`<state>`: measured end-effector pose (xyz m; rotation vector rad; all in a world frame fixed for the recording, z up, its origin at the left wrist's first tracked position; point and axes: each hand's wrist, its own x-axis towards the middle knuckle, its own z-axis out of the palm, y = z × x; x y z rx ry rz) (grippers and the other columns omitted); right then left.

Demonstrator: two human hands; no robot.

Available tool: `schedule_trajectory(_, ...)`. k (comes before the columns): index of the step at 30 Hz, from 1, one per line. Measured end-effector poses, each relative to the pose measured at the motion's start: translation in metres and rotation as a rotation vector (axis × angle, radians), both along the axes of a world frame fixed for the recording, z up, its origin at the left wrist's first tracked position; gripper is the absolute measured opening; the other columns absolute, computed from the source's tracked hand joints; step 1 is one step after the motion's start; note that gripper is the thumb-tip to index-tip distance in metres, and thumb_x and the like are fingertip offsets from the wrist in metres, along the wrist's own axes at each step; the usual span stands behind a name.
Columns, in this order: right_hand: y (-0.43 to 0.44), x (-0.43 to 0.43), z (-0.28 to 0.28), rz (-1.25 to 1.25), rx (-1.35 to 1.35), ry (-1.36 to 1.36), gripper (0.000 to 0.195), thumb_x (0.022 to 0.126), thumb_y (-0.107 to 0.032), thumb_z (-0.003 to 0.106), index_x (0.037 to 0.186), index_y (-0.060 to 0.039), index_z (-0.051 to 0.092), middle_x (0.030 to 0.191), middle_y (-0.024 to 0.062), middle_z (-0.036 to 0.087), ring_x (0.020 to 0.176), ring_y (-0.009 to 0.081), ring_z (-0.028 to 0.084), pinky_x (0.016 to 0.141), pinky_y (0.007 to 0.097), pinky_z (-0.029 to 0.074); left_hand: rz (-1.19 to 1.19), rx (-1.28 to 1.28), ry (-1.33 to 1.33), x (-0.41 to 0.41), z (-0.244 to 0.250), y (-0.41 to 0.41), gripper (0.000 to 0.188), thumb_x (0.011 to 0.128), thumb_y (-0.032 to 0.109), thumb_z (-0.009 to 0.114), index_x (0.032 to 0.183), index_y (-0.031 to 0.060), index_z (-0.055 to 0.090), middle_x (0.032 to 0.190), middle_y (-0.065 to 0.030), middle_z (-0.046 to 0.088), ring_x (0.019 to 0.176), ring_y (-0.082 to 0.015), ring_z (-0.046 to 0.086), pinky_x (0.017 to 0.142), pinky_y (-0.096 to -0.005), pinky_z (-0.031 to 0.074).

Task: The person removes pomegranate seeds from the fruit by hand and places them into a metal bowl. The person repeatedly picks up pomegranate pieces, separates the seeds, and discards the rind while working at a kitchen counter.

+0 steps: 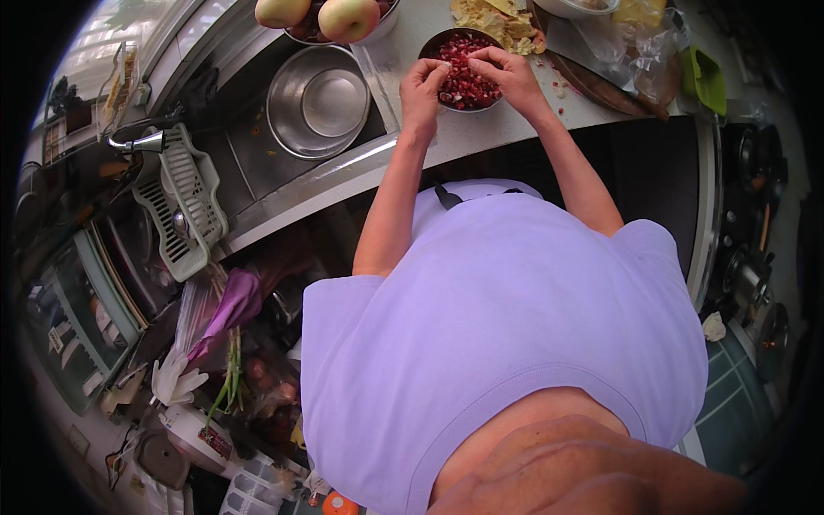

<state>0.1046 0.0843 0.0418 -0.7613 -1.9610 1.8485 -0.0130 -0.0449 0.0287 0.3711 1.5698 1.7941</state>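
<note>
A round metal bowl [468, 109] full of red pomegranate seeds [465, 74] stands on the speckled countertop. My left hand [425, 87] is over the bowl's left side, its thumb and forefinger pinched on a small whitish bit, perhaps pomegranate membrane. Over the right side of the seeds hangs my right hand [508, 74], fingers bent and fingertips close together; whether something lies between them cannot be made out. Yellowish pomegranate peel [499, 26] is heaped just behind the bowl.
Left of the bowl, a sink [251, 161] holds a large steel basin [290, 129]. Apples [349, 18] sit in a bowl at the back. A dark wooden board [595, 87], plastic bags [653, 58] and a green container [707, 80] lie to the right. A white dish rack [183, 206] stands by the faucet.
</note>
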Motion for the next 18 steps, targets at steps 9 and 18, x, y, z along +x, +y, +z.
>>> schedule_trajectory(9,0.005,0.002,-0.007,-0.108,0.923,-0.271,0.021,0.093,-0.024,0.055,0.086,-0.0054,0.061,0.085,0.0146,0.065,0.08,0.0351,0.064,0.069,0.0442,0.051,0.046,-0.116,0.046,0.002,0.002,-0.004,0.008,0.089,0.01,0.064,0.091,0.0026,0.066,0.08,-0.0017,0.065,0.069,-0.0077,0.057,0.061,-0.0212,0.042)
schedule_trajectory(18,-0.01,0.003,-0.005,-0.013,0.806,-0.314,0.02,0.092,-0.023,0.055,0.088,-0.0042,0.061,0.085,0.0142,0.064,0.079,0.0348,0.062,0.067,0.0434,0.048,-0.171,0.007,0.379,0.016,0.0,0.008,0.013,0.088,0.012,0.065,0.088,-0.0009,0.067,0.103,-0.0072,0.068,0.07,-0.0099,0.061,0.063,-0.023,0.049)
